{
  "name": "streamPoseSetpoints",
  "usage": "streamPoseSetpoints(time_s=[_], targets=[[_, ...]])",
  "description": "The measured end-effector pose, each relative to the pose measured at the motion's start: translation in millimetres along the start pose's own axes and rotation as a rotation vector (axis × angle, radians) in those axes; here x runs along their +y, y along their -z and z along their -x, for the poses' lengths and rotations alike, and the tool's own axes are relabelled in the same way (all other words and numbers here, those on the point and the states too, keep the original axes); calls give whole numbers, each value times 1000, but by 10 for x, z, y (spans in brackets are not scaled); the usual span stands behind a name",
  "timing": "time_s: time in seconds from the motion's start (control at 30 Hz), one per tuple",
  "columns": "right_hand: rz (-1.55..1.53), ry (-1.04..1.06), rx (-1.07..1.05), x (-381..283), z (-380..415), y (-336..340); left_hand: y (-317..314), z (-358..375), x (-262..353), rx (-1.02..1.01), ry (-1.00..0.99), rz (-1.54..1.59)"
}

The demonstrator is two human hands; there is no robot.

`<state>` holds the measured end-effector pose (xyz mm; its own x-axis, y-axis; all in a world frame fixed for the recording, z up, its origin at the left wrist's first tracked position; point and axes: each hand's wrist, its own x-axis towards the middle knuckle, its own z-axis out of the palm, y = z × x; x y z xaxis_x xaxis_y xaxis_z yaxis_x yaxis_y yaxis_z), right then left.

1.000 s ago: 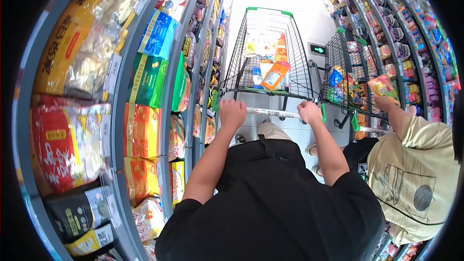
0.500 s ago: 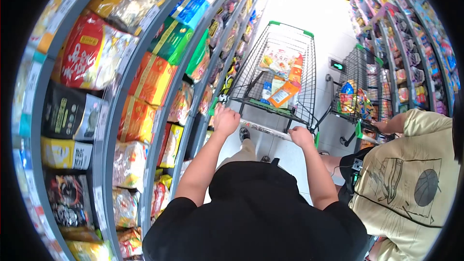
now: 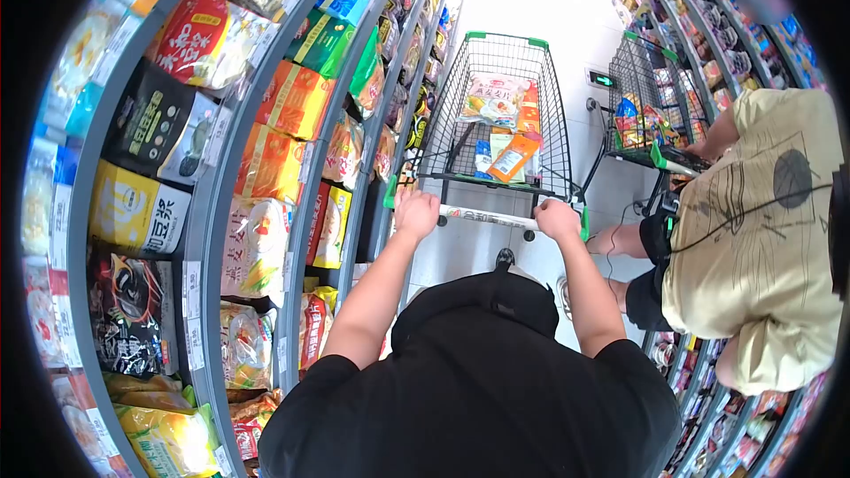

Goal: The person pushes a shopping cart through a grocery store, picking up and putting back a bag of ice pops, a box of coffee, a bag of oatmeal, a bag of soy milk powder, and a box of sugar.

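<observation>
Ahead of me stands a wire shopping cart [image 3: 558, 115] with green corner pieces. My left hand [image 3: 416, 212] is closed around the left end of its white handle bar [image 3: 487, 218]. At the bar's right end, my right hand [image 3: 557, 219] grips it the same way. Inside the cart lie a large white-and-pink food bag [image 3: 492, 99], an orange packet [image 3: 514, 158] and some smaller packs partly under it. The undersides of my fingers are hidden.
Shelves of bagged food [image 3: 257, 243] run close along my left. At my right a person in a yellow shirt [image 3: 753, 239] holds a second cart [image 3: 651, 80] with snack bags. More stocked shelves [image 3: 699, 26] line the far right. Pale floor [image 3: 522, 0] stretches ahead.
The shelf goods on the left have shifted in view, and the cart appears slightly left and higher. Both hands stay on the handle. The person at right has moved with their cart.
</observation>
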<state>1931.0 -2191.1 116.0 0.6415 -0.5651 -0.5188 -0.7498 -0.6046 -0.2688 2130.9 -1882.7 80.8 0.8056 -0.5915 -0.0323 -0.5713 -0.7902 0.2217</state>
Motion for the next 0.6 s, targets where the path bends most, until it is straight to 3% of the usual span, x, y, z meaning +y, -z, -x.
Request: streamPoseSetpoints(time_s=[0.2,0.47,0.53,0.6], targets=[[-34,-34,297,42,786,-543,38,828,-210,23,-147,67],[-26,-41,273,198,1669,-1225,-29,1900,-372,143,-142,0],[-23,-42,249,192,1877,-1392,-14,2139,-422,-7,-104,41],[-3,-28,250,198,2064,-1515,-9,2344,-490,10,-97,50]])
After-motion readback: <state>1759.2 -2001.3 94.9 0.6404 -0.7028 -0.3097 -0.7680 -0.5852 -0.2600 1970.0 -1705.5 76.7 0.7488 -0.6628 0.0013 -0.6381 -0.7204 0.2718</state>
